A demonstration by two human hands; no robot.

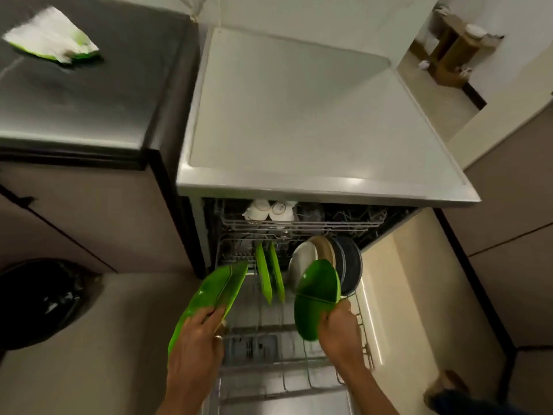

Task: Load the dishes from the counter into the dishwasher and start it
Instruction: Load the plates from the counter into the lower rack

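The dishwasher stands open below its white top (pixel 299 121), with the lower rack (pixel 299 369) pulled out toward me. My left hand (pixel 194 348) grips a green plate (pixel 215 295) by its near edge, held over the rack's left side. My right hand (pixel 341 330) holds a second green plate (pixel 314 298) tilted above the rack's right side. Two green plates (pixel 269 274) stand upright in the rack. Behind my right plate lean a steel plate (pixel 302 259), a beige plate (pixel 324 248) and a dark plate (pixel 351 265). White cups (pixel 269 209) sit in the upper rack.
A dark steel counter (pixel 74 94) lies at the left with a white and green cloth (pixel 51 35) on it. A black bin (pixel 39 301) stands on the floor at the lower left. Cabinet fronts (pixel 508 235) close in on the right.
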